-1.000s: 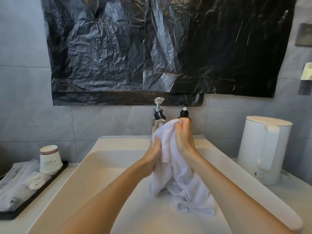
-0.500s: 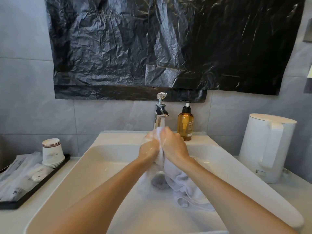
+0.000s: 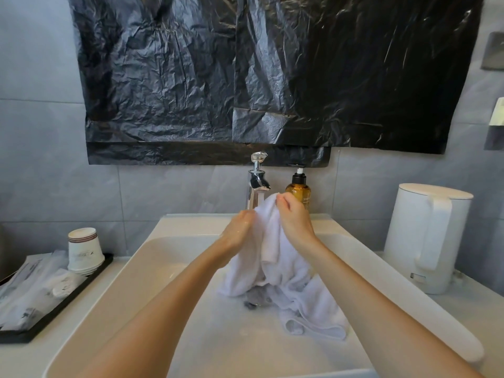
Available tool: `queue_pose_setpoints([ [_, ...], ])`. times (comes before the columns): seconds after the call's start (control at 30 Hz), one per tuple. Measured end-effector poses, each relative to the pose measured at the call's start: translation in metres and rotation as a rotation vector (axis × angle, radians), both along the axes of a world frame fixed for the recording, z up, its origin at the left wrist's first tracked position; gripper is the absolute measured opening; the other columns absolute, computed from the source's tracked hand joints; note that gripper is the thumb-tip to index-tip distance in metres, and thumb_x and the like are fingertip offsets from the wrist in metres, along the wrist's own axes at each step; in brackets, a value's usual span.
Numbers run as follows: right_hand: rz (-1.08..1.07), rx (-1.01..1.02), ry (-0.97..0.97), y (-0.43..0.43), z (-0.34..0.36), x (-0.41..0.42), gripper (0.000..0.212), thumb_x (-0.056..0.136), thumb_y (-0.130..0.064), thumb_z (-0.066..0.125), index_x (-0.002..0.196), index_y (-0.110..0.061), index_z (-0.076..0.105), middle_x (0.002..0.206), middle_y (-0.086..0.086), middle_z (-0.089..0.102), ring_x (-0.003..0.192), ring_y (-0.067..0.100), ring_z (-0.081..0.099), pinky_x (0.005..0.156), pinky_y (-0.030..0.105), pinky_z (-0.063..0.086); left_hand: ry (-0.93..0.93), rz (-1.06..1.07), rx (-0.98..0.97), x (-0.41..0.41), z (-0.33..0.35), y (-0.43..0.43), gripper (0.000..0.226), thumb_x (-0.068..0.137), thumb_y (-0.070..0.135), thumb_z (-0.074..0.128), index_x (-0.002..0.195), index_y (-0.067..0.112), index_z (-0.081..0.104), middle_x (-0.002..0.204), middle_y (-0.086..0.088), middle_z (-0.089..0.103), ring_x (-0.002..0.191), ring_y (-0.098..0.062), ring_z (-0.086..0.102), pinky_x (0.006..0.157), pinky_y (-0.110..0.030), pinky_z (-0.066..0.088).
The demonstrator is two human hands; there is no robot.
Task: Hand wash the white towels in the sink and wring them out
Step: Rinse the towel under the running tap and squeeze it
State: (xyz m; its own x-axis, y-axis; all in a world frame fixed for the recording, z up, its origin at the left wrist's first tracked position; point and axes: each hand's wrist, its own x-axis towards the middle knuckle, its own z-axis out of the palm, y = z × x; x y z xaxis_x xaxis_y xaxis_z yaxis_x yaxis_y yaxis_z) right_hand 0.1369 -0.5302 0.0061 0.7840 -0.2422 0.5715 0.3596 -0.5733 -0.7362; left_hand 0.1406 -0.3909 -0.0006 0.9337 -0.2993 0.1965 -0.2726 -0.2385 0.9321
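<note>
We see both hands over the sink [image 3: 163, 271], raised in front of the tap [image 3: 257, 184]. The right hand [image 3: 293, 218] is the higher one: its grip is closed, fingers [image 3: 283, 201] curled and pinching the top of the white towel [image 3: 272, 241]. The left hand [image 3: 238, 230] sits just beside it, a little lower, wet and shiny. Its grip is also closed on the towel, with the fingers going round the cloth's left edge and out of our sight behind it.

The towel hangs bunched between the two hands. Its lower part drapes down into the basin, partly covering the drain [image 3: 252, 300]. A folded end lies flat on the sink floor toward the right, under the right forearm.

Behind the right hand stands an amber pump bottle [image 3: 298, 190] on the sink's back ledge, just beside the tap. A white kettle [image 3: 428, 236] stands upright on the surface [image 3: 463, 309] to the right of the sink. To the left we see a black tray [image 3: 54, 313] carrying stacked paper cups [image 3: 84, 249] turned upside down and some wrapped packets [image 3: 35, 290]. Crinkled black plastic sheet [image 3: 272, 77] covers the grey tiled wall above the tap.
</note>
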Motion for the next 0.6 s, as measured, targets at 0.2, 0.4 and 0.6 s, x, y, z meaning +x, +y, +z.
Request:
queue_pose_setpoints([
  [0.2, 0.076, 0.153, -0.128, 0.006, 0.007, -0.002, 0.014, 0.104, -0.017, 0.038, 0.103, -0.02, 0.051, 0.095, -0.004, 0.055, 0.091, 0.011, 0.053, 0.076, 0.017, 0.044, 0.098, -0.137, -0.071, -0.002, -0.004, -0.006, 0.048, 0.1, 0.053, 0.036, 0.13, 0.022, 0.057, 0.129, 0.002, 0.061, 0.118, -0.018, 0.057, 0.099, -0.035, 0.045],
  [0.4, 0.045, -0.406, 0.073, 0.026, -0.009, -0.025, 0.024, 0.104, -0.04, 0.02, 0.118, -0.028, 0.036, 0.085, 0.0, 0.057, 0.079, 0.025, 0.059, 0.06, 0.037, 0.041, -0.098, 0.27, -0.127, 0.006, -0.004, -0.003, 0.032, 0.104, 0.026, 0.034, 0.119, 0.011, 0.058, 0.114, -0.002, 0.061, 0.105, -0.022, 0.056, 0.092, -0.035, 0.044],
  [0.6, -0.058, -0.362, 0.016, 0.047, -0.025, -0.02, 0.032, 0.104, -0.04, 0.019, 0.123, -0.024, 0.039, 0.092, 0.006, 0.066, 0.081, 0.022, 0.063, 0.069, 0.039, 0.054, -0.233, 0.312, -0.044, 0.002, -0.007, -0.006, 0.029, 0.102, 0.032, 0.033, 0.094, 0.017, 0.057, 0.094, -0.001, 0.061, 0.091, -0.022, 0.058, 0.073, -0.032, 0.041],
])
